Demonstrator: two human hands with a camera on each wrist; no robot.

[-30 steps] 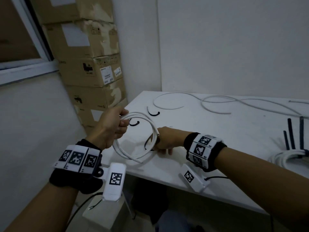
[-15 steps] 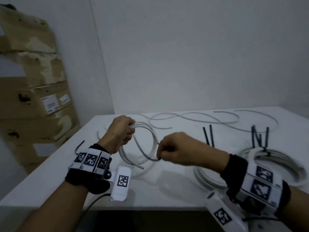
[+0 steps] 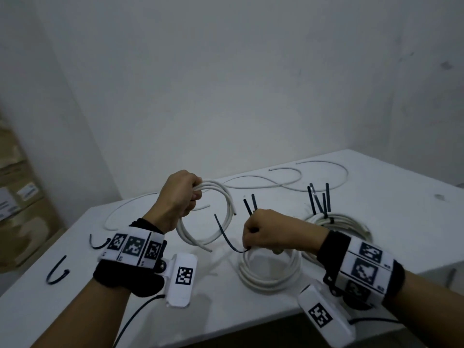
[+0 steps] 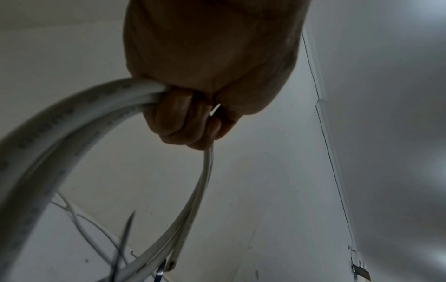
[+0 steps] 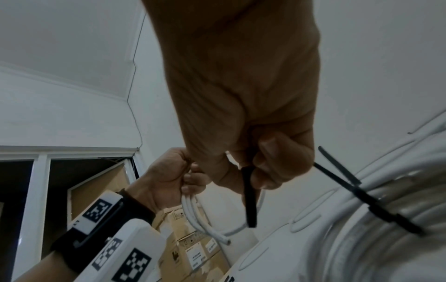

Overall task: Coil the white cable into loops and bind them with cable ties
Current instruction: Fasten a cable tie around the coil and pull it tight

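Observation:
My left hand (image 3: 182, 197) grips a coil of white cable (image 3: 221, 222) at its top and holds it upright above the table; the fist around the loops shows in the left wrist view (image 4: 193, 118). My right hand (image 3: 253, 234) pinches a black cable tie (image 3: 226, 237) whose free end curves up toward the coil. In the right wrist view the tie (image 5: 248, 198) hangs from my thumb and finger. The coil's two cut ends hang loose.
A white table (image 3: 125, 310) holds a tied coil (image 3: 271, 270) under my right hand and another coil (image 3: 339, 222) with black tie tails at back right. Loose white cables (image 3: 276, 182) lie at the back. Two curled ties (image 3: 57, 272) lie near the left edge. Cardboard boxes (image 3: 17, 212) stand left.
My view has swung right, from the table's left corner to its middle. My right hand has lifted off the table with the black tie. The left hand keeps its grip on the coil.

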